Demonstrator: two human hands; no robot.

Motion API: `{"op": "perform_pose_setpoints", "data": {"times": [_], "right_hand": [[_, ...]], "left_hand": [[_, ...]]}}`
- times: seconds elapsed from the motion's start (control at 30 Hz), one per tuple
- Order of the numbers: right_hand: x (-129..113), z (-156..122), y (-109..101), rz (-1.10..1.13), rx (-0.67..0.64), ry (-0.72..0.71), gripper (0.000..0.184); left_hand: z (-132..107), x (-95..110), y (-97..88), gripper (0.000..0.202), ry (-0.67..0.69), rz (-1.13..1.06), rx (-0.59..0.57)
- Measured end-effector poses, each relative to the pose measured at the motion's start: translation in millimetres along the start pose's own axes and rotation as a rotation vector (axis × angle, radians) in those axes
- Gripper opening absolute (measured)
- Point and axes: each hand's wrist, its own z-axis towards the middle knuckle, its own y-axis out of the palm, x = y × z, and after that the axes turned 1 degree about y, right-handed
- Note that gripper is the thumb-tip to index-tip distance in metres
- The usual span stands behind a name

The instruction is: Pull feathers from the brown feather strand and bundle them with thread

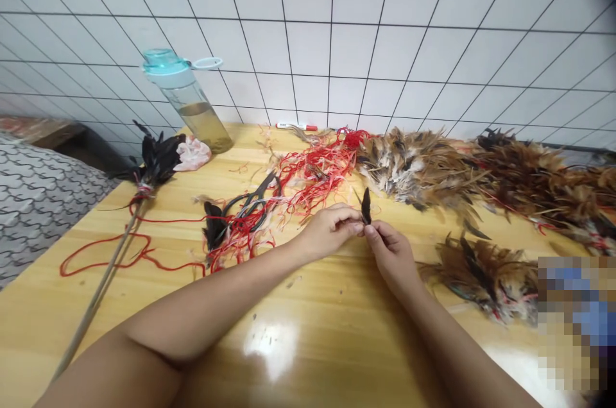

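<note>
A small dark feather [366, 206] stands upright between my two hands, above the middle of the table. My left hand [330, 228] is closed, with its thumb and fingertips pinched at the feather's lower left side. From the right, my right hand [393, 257] pinches the feather's base between thumb and forefinger. The fingertips of both hands almost meet, and the quill end is hidden. Just beyond the left hand lies a tangle of red string [312, 170]. Bundled brown feathers [423, 167] lie beyond the right hand, and a smaller feather bunch [486, 267] is beside it.
On the left, a stick [103, 292] with black feathers [161, 158] tied at its end lies on the wooden table [298, 344]. Black-handled scissors [253, 203] rest among string. A water bottle [197, 106] and a marker [297, 126] are near the tiled wall [308, 49].
</note>
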Motion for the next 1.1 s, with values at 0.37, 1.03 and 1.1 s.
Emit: {"op": "perform_pose_setpoints", "data": {"times": [0.37, 1.03, 1.1], "right_hand": [[0.5, -0.4, 3.1, -0.049, -0.089, -0.015, 0.028], [6.6, 2.7, 5.3, -0.113, -0.011, -0.143, 0.016], [6.3, 2.7, 5.6, -0.100, -0.006, -0.121, 0.017]], "left_hand": [[-0.4, 3.1, 3.2, 0.026, -0.187, -0.533, 0.101], [-0.6, 6.0, 2.1, 0.028, -0.267, -0.484, 0.057], [-0.6, 6.7, 2.7, 0.026, -0.268, -0.487, 0.050]]}}
